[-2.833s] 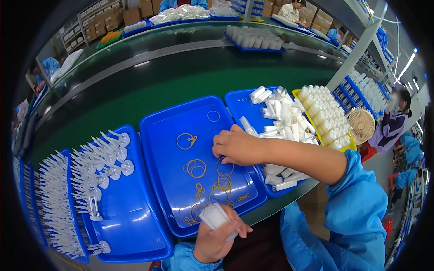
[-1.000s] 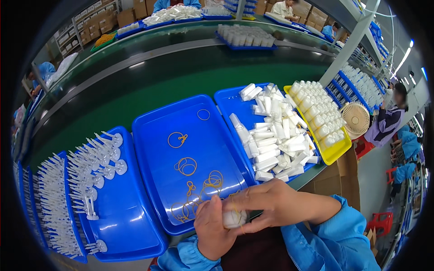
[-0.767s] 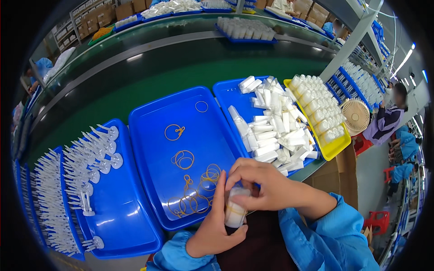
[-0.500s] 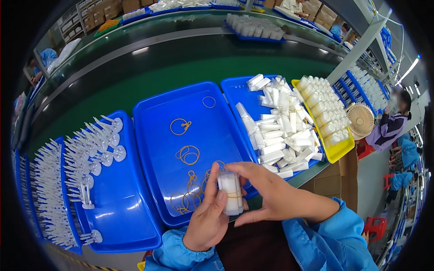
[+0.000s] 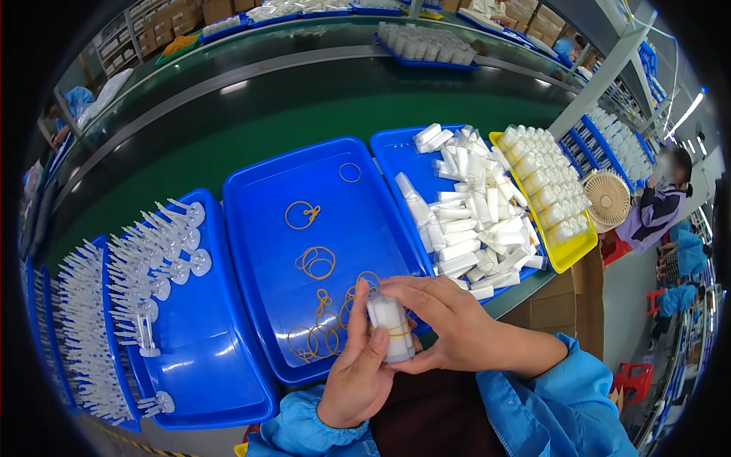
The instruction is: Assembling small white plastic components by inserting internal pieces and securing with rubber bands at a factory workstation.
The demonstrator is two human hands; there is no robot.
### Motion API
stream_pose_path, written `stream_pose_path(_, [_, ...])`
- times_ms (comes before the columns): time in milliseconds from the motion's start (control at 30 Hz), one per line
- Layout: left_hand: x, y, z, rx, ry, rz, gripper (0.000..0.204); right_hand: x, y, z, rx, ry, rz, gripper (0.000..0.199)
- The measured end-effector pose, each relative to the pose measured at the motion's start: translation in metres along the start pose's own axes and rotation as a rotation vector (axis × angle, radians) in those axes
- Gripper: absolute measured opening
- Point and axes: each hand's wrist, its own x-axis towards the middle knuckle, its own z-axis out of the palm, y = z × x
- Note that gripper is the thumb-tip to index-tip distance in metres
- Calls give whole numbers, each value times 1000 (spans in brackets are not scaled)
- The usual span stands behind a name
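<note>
Between my two hands is a bundle of clear and white plastic pieces (image 5: 390,314), standing roughly upright with a yellow rubber band around its lower middle. My left hand (image 5: 361,375) grips its left side, thumb across the front. My right hand (image 5: 457,320) closes on it from the right, fingers at the top and thumb near the bottom. Just beyond lies a blue tray (image 5: 282,179) with several loose rubber bands (image 5: 315,263). To its right, another blue tray (image 5: 392,141) bears a heap of white, clear-wrapped pieces (image 5: 476,209).
At left, a blue tray (image 5: 205,373) and further trays carry clear stemmed plastic parts (image 5: 164,244). A yellow tray (image 5: 572,253) of bundled pieces stands right, beside a beige fan (image 5: 607,199). Behind runs a green conveyor belt (image 5: 304,114). A person in purple (image 5: 659,209) is at the right.
My right thumb has moved in toward the base of the bundle, and the right hand now wraps it more closely. The bundle has tilted slightly.
</note>
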Motion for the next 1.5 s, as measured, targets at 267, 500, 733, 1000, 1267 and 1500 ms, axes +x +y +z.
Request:
stream_pose_path(267, [-10, 3, 10, 247, -136, -24, 67, -12, 6, -23, 374, -91, 9, 48])
stream_pose_path(500, [-55, 32, 3, 740, -314, 159, 77, -32, -6, -49, 362, 43, -25, 28])
stream_pose_path(733, [-122, 118, -53, 1299, 322, 433, 42, -138, 99, -189, -630, 952, 725, 30])
stream_pose_path(1000, [-140, 150, -60, 2570, 878, 134, 37, -195, 203, -213, -790, 779, 909, 32])
stream_pose_path(1267, [-139, 171, -94, 2651, 1019, -73, 35, -202, 223, -209, -582, 671, 1033, 31])
stream_pose_path(1500, [-124, 158, -66, 2864, 1105, -296, 42, -124, 134, -189, -873, 559, 625, 27])
